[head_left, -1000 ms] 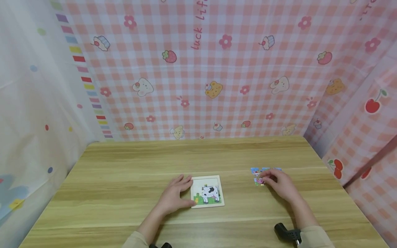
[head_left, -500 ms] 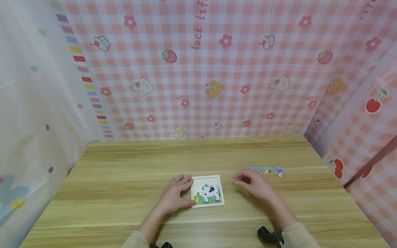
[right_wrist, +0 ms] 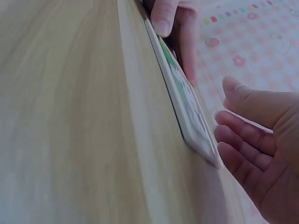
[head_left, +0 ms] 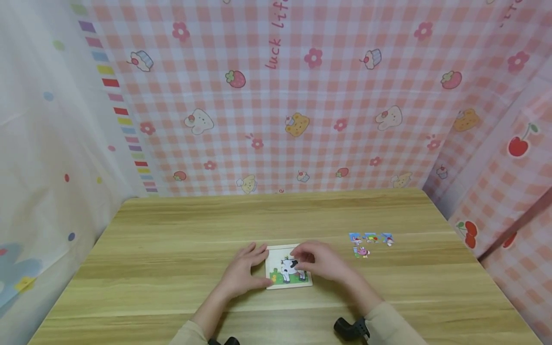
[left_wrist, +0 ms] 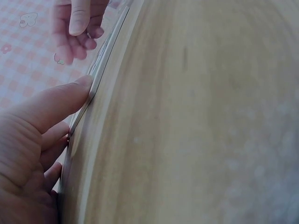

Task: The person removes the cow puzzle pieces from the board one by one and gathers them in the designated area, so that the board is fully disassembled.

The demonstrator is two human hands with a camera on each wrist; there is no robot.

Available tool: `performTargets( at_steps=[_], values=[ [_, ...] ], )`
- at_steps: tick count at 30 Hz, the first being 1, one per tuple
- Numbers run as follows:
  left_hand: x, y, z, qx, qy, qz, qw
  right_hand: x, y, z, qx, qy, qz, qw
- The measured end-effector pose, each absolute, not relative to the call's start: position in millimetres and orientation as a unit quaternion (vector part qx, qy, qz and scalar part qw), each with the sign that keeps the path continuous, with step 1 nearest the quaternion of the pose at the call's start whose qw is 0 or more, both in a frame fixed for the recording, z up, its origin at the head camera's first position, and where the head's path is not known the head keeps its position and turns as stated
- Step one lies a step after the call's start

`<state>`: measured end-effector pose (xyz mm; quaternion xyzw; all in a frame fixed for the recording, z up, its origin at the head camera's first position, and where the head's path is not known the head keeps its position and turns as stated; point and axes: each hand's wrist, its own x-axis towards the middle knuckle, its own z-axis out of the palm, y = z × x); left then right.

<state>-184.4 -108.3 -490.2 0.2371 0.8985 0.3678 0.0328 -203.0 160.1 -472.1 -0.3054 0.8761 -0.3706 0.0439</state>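
Observation:
A square wooden jigsaw puzzle board (head_left: 288, 247) lies on the table, its upper part bare and a black-and-white cow on green grass showing below. My left hand (head_left: 239, 273) is spread along the board's left side, thumb on the near corner, fingers at the far edge; in the left wrist view its thumb (left_wrist: 70, 100) rests on the rim. My right hand (head_left: 321, 261) hovers over the board's right side, fingers loosely bent, with nothing seen between thumb and fingertips. A puzzle piece with a pink figure (head_left: 361, 252) lies to its right.
Three more puzzle pieces lie in a row behind the pink one: left (head_left: 355, 238), middle (head_left: 371, 237) and right (head_left: 387, 239). The wooden table (head_left: 194, 230) ends at a pink checked cloth (head_left: 258, 163). A black wrist-camera mount (head_left: 351, 329) hangs by the right sleeve.
My right hand has left the piece with the pink figure, which stays on the table, and has moved left to the puzzle board. The left hand has kept its place.

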Motion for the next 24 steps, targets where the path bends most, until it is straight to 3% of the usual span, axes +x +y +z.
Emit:
performTargets(
  at_steps=[14, 24],
  values=[
    [-185, -109, -490, 0.240, 0.900, 0.362, 0.037, -204, 138, -467, -0.289, 0.891, -0.342, 0.075],
    [-185, -109, -492, 0.234, 0.901, 0.362, 0.040, -205, 136, -472, -0.273, 0.901, -0.331, 0.068]
  ],
)
